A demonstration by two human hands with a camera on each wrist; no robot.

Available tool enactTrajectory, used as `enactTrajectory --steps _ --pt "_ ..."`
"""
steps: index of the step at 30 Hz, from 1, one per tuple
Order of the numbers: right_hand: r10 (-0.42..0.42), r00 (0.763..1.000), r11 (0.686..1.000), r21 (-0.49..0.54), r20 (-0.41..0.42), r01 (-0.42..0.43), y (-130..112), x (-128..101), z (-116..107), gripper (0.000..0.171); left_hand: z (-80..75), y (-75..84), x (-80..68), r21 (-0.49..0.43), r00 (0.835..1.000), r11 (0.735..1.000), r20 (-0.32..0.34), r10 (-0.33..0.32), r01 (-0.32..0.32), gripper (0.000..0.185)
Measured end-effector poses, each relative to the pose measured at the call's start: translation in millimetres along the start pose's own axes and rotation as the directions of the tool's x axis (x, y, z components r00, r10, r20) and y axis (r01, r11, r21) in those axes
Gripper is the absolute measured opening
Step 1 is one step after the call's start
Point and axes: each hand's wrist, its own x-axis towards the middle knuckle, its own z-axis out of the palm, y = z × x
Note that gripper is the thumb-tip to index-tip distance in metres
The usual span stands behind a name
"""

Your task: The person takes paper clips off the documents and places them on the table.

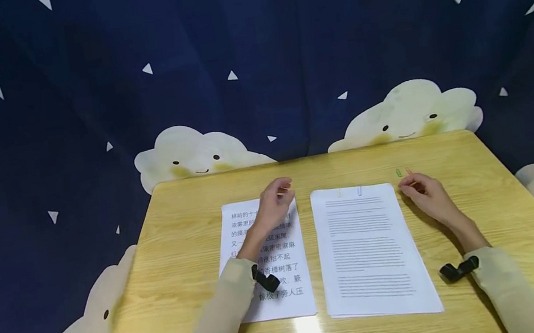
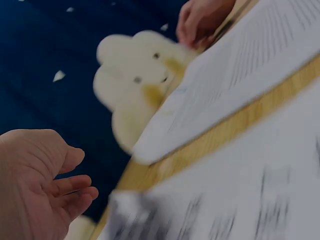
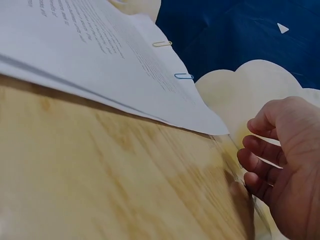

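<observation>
Wooden table (image 1: 180, 243) against a dark blue cloud-print backdrop (image 1: 249, 48). The left hand (image 1: 275, 202) is raised over the top edge of the large-print sheet (image 1: 286, 296), which lies beneath and behind its fingers; the fingers (image 2: 75, 192) are loosely curled and grasp nothing. The wrist view is blurred, so contact between this hand and the sheet cannot be judged. Just beyond the thumb side lies a strip of bare wood, then the clipped paper stack (image 1: 367, 249).

The right hand (image 1: 427, 197) rests on the table just outside the stack's upper corner. Its fingers (image 3: 260, 160) are curled with tips down at the wood and appear to hold nothing. The green paper clip (image 1: 398, 172) lies on the table just ahead of these fingertips, near but apart. A yellow clip (image 3: 162, 44) and a blue clip (image 3: 183, 76) sit on the stack's top edge, further inward from the fingers. Nothing stands between the fingertips and the green clip.
</observation>
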Motion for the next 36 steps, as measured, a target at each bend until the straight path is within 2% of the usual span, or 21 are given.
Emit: enactTrajectory --steps 4,8,11,15,17,23,26,31,33,36 --pt "-0.013 1.0 1.0 0.016 0.01 0.013 0.5 -0.9 0.3 0.017 29.3 7.9 11.0 0.055 0.991 0.997 0.116 -0.063 0.057 0.045" --pt "-0.009 1.0 1.0 0.017 0.025 0.008 -0.4 -1.4 1.2 0.016 47.8 11.0 16.8 0.14 0.97 0.982 0.186 -0.154 0.129 0.052" --pt "-0.007 1.0 1.0 0.025 0.027 0.006 -1.6 -1.1 2.6 0.015 56.5 10.9 18.1 0.194 0.968 0.975 0.203 -0.15 0.11 0.049" --pt "-0.008 0.999 0.998 0.055 0.036 0.006 -4.9 0.3 2.6 0.015 64.8 10.3 16.8 0.229 0.983 0.972 0.162 -0.081 0.043 0.028" --pt "-0.011 0.999 0.998 0.063 0.045 0.008 -8.8 1.5 1.1 0.015 67.7 9.5 14.8 0.21 0.989 0.977 0.137 -0.058 0.028 0.021" --pt "-0.011 0.999 0.998 0.065 0.03 0.009 -30.1 6.9 -7.3 0.016 70.5 11.1 5.0 0.087 0.997 0.996 0.074 -0.018 0.011 0.021" --pt "-0.053 0.999 0.996 0.075 -0.004 0.053 -44.5 12.4 -12.5 0.015 69.9 11.8 0.3 0.032 1.0 0.999 0.022 0.015 -0.016 0.02" --pt "-0.154 0.985 0.984 0.076 -0.076 0.159 -86.4 23.2 -24.1 0.012 67.4 14.6 -4.5 -0.04 0.996 0.999 -0.091 0.024 -0.028 0.018" --pt "-0.2 0.974 0.974 0.083 -0.106 0.209 -109.0 25.7 -29.5 0.012 65.8 16.5 -5.4 -0.061 0.991 0.998 -0.131 0.016 -0.024 0.017" --pt "-0.277 0.95 0.953 0.085 -0.144 0.291 -137.5 27.3 -36.7 0.01 62.7 20.4 -6.0 -0.091 0.988 0.996 -0.157 0.006 -0.02 0.018"
